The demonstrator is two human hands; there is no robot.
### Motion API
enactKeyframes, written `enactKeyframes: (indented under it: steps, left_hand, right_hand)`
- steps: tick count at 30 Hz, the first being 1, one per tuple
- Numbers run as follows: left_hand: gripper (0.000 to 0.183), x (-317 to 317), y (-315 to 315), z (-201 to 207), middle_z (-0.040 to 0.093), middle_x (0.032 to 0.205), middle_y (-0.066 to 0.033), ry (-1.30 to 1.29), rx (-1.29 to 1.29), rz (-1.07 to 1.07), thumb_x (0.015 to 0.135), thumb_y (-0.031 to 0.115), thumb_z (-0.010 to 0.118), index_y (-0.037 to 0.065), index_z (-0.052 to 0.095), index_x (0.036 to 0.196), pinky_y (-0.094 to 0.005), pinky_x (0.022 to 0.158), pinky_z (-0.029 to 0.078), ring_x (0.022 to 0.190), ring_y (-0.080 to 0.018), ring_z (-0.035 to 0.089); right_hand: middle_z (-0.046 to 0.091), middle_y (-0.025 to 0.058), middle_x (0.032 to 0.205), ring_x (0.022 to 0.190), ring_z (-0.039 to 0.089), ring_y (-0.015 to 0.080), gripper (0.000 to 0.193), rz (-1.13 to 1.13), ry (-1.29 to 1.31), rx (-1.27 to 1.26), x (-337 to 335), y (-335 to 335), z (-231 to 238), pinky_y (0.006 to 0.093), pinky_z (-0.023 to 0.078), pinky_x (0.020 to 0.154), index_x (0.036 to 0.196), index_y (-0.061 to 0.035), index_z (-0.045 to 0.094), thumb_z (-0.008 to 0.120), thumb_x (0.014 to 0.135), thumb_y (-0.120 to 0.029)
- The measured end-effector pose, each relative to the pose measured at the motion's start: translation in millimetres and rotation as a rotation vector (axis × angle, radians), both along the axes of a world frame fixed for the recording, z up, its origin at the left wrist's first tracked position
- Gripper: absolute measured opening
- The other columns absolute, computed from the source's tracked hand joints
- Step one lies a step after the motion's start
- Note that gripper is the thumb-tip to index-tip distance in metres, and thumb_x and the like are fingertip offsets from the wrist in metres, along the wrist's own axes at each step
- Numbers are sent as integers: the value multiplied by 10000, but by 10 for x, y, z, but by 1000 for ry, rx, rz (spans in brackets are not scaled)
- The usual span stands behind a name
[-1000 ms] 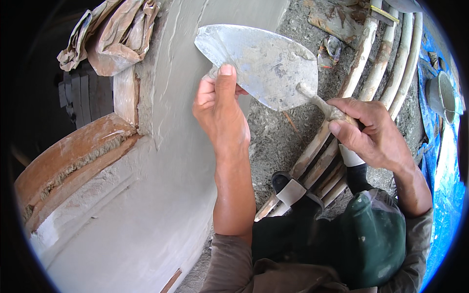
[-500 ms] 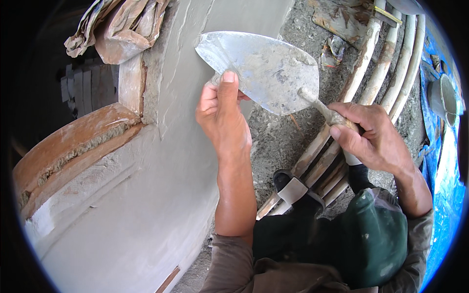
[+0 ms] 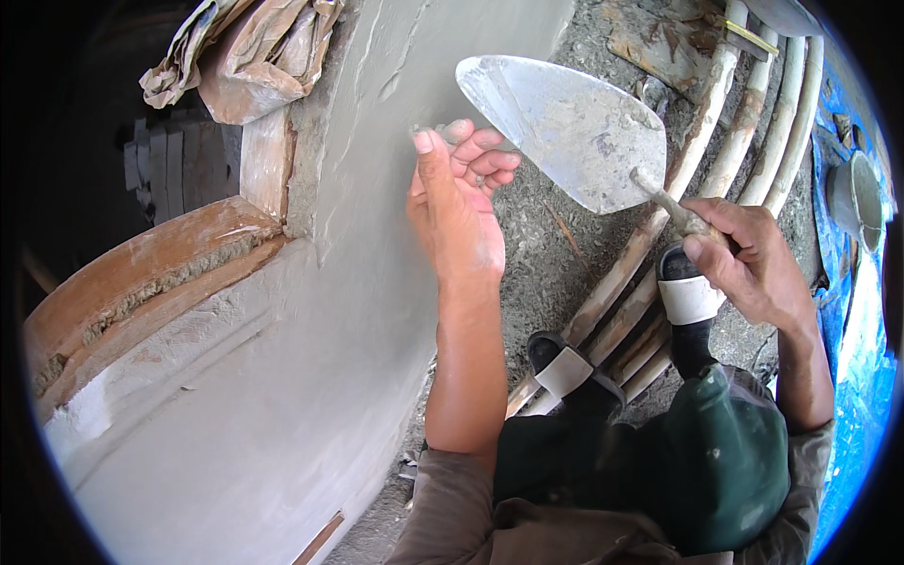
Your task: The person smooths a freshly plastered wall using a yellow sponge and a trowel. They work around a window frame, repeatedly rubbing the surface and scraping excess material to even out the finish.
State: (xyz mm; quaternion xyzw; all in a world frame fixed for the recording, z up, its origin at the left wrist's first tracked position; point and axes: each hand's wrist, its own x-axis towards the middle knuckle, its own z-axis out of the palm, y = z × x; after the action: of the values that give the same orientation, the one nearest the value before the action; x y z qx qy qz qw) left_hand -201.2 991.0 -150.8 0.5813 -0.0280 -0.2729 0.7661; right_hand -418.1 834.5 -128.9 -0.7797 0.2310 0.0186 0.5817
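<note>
My right hand point(image 3: 749, 259) is wrapped round the handle of a trowel point(image 3: 574, 137), whose broad pointed blade is smeared with grey mortar. The blade tip points up and to the left. Just left of the blade and apart from it, my left hand point(image 3: 461, 212) is raised with its fingers curled. Between its thumb and forefinger sits a small dab of grey mortar point(image 3: 443, 134). Behind that hand stretches a wall point(image 3: 311, 377) coated in smooth, wet-looking grey plaster, with raised ridges near its upper part.
A wooden frame point(image 3: 160, 273) edges a dark opening at left, with crumpled brown paper point(image 3: 268, 66) above it. Long pale poles point(image 3: 730, 132) lie over the rough ground by my boots point(image 3: 692, 301). At right are a blue tarp point(image 3: 862, 377) and a round grey container point(image 3: 857, 198).
My left hand has come off the trowel blade and now holds a dab of mortar at its fingertips. The trowel and my right hand have shifted to the right.
</note>
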Motion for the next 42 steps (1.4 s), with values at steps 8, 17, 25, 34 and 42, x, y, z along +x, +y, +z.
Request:
enactKeyframes:
  steps: [8,17,25,34,42]
  left_hand:
    - [221,63,-265,-16,656,827,-89,-146,132,-62,952,234,630,15,611,933,-289,674,486,716,-143,613]
    - [212,113,-256,-3,652,810,-81,-161,132,-35,946,220,634,10,612,925,-290,673,485,708,-134,606]
    - [198,128,-238,15,647,790,-78,-142,105,-45,930,200,651,8,611,906,-294,669,484,701,-132,601]
    - [151,103,-123,22,643,755,-68,-211,150,-22,909,135,666,18,602,838,-282,669,468,673,-117,579]
    - [116,92,2,8,636,792,-72,-238,175,-29,911,115,651,30,580,876,-311,695,483,678,-127,570]
  right_hand:
    - [575,84,697,592,531,126,458,-84,-23,20,240,-26,-17,298,423,536,1124,88,614,600,928,-325]
    - [584,128,684,579,542,152,511,-77,-46,30,324,-43,-10,324,430,525,1149,121,612,617,910,-331]
    - [580,110,661,577,540,149,520,-87,-26,53,331,-20,39,324,428,521,1140,131,609,621,915,-337]
    - [569,111,676,595,535,146,441,-38,-55,22,309,49,55,321,428,539,1121,95,622,622,923,-299]
    - [573,129,655,561,534,163,421,-36,-122,21,309,147,5,337,422,513,1116,75,635,625,924,-299]
